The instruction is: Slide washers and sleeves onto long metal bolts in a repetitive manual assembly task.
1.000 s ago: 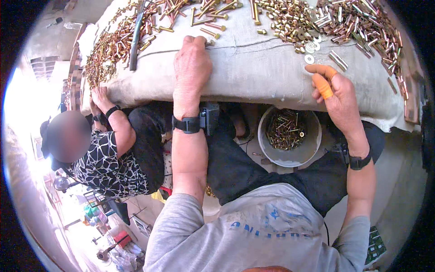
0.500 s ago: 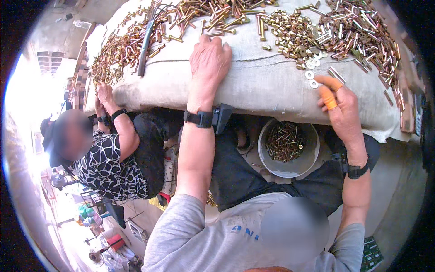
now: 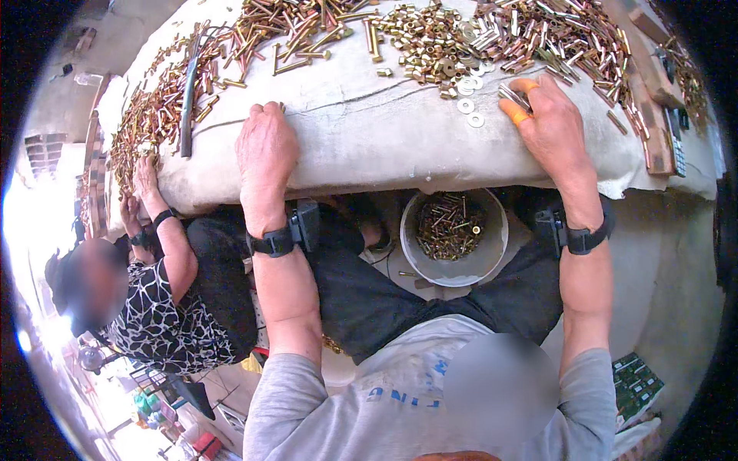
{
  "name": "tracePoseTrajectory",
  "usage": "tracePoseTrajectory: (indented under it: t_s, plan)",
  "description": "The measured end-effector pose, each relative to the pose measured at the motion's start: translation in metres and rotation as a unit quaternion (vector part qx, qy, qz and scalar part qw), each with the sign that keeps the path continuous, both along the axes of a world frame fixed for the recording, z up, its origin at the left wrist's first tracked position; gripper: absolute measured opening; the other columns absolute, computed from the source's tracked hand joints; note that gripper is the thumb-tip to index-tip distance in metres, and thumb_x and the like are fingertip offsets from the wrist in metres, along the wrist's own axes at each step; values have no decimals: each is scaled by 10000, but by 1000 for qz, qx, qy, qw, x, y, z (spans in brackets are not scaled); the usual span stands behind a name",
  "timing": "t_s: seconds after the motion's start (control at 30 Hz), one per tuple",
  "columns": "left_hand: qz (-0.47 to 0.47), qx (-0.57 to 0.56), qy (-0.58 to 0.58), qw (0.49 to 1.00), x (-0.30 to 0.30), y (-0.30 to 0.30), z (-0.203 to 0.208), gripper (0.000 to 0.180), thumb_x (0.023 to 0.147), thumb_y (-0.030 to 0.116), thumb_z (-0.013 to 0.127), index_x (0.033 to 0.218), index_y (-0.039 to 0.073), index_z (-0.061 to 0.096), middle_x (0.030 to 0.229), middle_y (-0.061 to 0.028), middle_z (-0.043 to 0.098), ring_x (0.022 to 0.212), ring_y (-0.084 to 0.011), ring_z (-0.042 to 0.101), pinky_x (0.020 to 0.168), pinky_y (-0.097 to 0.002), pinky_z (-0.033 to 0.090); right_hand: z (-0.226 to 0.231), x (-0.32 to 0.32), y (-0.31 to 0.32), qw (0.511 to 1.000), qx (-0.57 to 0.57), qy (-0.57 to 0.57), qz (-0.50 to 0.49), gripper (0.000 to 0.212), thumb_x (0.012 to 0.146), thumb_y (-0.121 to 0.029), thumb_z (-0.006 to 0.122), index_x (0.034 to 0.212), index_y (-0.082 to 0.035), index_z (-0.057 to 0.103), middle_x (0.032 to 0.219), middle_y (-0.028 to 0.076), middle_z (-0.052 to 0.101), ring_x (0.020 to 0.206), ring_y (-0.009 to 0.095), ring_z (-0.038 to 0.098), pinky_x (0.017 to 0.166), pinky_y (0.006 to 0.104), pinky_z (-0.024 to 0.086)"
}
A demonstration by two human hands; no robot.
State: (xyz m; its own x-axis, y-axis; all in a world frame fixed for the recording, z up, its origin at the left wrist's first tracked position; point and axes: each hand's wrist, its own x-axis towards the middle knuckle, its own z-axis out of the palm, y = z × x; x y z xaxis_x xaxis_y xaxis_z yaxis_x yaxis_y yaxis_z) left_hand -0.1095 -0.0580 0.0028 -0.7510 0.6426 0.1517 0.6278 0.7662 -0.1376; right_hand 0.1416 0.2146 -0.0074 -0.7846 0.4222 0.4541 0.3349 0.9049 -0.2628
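My left hand [image 3: 265, 150] lies palm down on the grey cloth-covered table [image 3: 369, 138], fingers near a few brass screws; it holds nothing I can see. My right hand [image 3: 550, 127] rests at the edge of a pile of brass and steel fasteners [image 3: 553, 38], with orange caps on thumb and one finger, fingertips pinching a steel pin [image 3: 513, 95]. White washers [image 3: 469, 107] lie just left of it. A white bucket [image 3: 453, 238] holding brass parts sits below the table edge between my knees.
A heap of small brass nuts [image 3: 423, 38] and long brass bolts [image 3: 292, 31] cover the far table. A black hose [image 3: 188, 100] lies at left. Another person in a patterned top [image 3: 165, 315] sorts brass parts with their hands [image 3: 142, 173] at the left corner. Wooden strips [image 3: 646, 92] lie right.
Both my hands have slid farther onto the table. The right hand reached the fastener pile and took hold of a steel pin. The view shifted forward.
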Motion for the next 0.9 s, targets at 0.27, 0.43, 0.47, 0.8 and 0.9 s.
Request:
tracePoseTrajectory:
  t_s: [0.27,0.43,0.47,0.8,0.9]
  plan:
    - [-80,131,-35,987,14,3,-12,199,837,73,498,1012,-15,531,955,-238,597,900,-401,595,798,-479,468,-7,-12,6,999,-40,10,-32,222,832,-237,667,888,-33,599,856,170,623,796,365,614,693,439,493]
    - [-115,195,-52,973,30,19,-7,267,862,129,552,1100,10,530,908,-197,646,872,-365,624,775,-441,485,1,-15,-12,996,-41,70,-31,219,856,-233,641,915,-25,609,875,180,647,806,365,630,692,441,498]
    - [-113,198,-55,972,32,21,-5,267,862,129,552,1100,10,530,908,-197,646,872,-365,624,775,-441,485,0,-14,-16,995,-74,73,0,225,859,-237,638,922,-22,614,876,181,651,812,362,634,688,439,502]
    - [-67,539,-714,442,48,41,-8,203,904,156,610,1050,29,548,862,-66,623,720,-130,625,491,-210,440,-3,-20,-42,994,-70,-20,76,203,827,-171,648,942,-13,590,898,176,628,808,380,623,691,446,505]
    - [-76,521,-770,360,56,49,-13,188,899,165,621,1018,37,553,859,-87,631,711,-169,640,472,-214,433,-4,-22,-41,991,-82,-16,108,177,811,-137,653,909,-12,573,866,173,614,804,387,616,691,452,501]
